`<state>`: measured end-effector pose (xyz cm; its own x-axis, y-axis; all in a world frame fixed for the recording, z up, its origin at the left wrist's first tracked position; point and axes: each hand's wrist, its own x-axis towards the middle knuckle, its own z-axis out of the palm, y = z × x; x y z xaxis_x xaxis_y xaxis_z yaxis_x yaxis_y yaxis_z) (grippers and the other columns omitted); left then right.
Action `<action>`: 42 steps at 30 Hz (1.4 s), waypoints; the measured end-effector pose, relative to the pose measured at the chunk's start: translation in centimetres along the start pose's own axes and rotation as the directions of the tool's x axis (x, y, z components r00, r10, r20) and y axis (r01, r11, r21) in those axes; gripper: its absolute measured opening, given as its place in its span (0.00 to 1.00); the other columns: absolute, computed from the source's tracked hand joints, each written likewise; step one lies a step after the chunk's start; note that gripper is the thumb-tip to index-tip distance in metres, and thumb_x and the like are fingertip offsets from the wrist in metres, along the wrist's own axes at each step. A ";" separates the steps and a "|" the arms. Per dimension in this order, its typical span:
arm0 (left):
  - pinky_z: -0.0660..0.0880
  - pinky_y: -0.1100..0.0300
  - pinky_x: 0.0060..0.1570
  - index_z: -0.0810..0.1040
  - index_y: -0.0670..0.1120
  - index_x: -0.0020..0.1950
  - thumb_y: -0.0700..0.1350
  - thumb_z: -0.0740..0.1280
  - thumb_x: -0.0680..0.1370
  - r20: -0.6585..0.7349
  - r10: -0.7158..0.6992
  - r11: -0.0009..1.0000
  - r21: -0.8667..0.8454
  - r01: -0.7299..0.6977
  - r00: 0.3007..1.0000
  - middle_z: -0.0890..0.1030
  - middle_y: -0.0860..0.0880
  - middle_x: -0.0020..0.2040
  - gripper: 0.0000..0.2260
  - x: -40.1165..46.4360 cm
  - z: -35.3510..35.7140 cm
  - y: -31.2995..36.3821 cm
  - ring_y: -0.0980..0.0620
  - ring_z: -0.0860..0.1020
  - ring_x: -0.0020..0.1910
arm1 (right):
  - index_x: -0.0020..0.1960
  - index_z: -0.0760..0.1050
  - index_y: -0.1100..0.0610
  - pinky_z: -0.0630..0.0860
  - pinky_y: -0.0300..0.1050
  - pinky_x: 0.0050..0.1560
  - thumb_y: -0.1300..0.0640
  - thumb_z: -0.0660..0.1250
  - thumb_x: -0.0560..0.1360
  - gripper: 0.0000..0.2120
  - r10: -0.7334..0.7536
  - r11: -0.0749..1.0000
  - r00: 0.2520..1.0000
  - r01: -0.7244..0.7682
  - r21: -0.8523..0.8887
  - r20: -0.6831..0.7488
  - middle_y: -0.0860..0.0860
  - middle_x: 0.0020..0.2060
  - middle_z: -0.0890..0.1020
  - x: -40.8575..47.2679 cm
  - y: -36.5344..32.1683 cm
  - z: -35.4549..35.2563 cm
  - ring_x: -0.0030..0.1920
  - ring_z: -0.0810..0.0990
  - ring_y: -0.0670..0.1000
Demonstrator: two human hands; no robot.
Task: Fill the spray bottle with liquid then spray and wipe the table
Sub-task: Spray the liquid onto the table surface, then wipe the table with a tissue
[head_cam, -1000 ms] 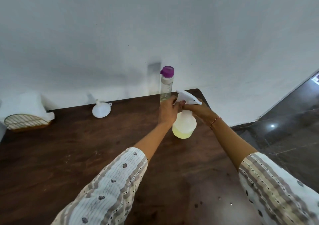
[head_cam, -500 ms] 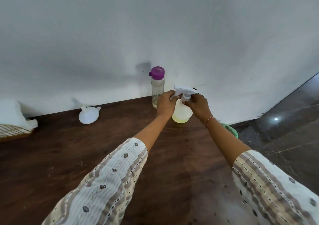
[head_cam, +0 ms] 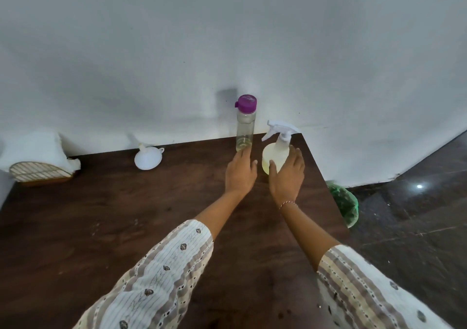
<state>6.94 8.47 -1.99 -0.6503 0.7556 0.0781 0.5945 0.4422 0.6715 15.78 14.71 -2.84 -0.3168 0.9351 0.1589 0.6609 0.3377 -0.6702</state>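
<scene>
Now right hand cups upright spray bottle.

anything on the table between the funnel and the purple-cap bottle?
No. In the head view, only bare table lies between the funnel and the bottle. The left hand sits nearer, just before the bottle.

Spray bottle base (behind right hand)
</scene>
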 end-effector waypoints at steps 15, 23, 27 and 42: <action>0.62 0.50 0.71 0.59 0.43 0.75 0.45 0.57 0.80 -0.324 -0.008 0.923 0.361 0.132 0.946 0.61 0.44 0.75 0.23 -7.7 -15.3 -13.3 0.47 0.57 0.76 | 0.75 0.55 0.58 0.57 0.58 0.73 0.52 0.59 0.79 0.28 -0.603 0.783 0.774 0.621 -0.045 0.193 0.59 0.75 0.55 -9.8 -15.2 8.1 0.76 0.53 0.58; 0.55 0.52 0.73 0.54 0.45 0.76 0.49 0.53 0.82 -0.418 -0.163 0.872 0.363 0.329 0.894 0.56 0.45 0.77 0.23 -10.7 -26.1 -23.2 0.48 0.51 0.77 | 0.75 0.55 0.55 0.58 0.55 0.72 0.50 0.57 0.80 0.27 -0.683 0.725 0.671 0.673 0.148 0.290 0.57 0.75 0.57 -15.2 -26.0 15.5 0.76 0.54 0.56; 0.55 0.53 0.73 0.56 0.43 0.76 0.48 0.54 0.81 -0.449 -0.248 0.845 0.332 0.418 0.858 0.58 0.44 0.77 0.23 -11.1 -29.6 -28.5 0.48 0.53 0.77 | 0.71 0.65 0.57 0.67 0.57 0.66 0.53 0.61 0.78 0.22 -0.701 0.702 0.639 0.695 0.152 0.315 0.60 0.69 0.68 -16.5 -30.1 19.7 0.71 0.65 0.59; 0.51 0.52 0.73 0.55 0.45 0.76 0.45 0.53 0.82 -0.350 -0.271 0.828 0.390 0.403 0.897 0.55 0.45 0.77 0.22 -5.8 -33.1 -39.3 0.47 0.50 0.77 | 0.57 0.79 0.61 0.70 0.39 0.53 0.59 0.66 0.75 0.13 -0.306 0.933 0.773 0.126 0.338 0.555 0.59 0.51 0.82 -15.8 -37.9 32.3 0.52 0.80 0.56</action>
<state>-28.29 -29.29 -4.44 -0.9098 0.3887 0.1458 0.4151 0.8588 0.3003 -26.23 -16.37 -3.31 -0.8249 0.5603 -0.0749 0.3462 0.3962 -0.8504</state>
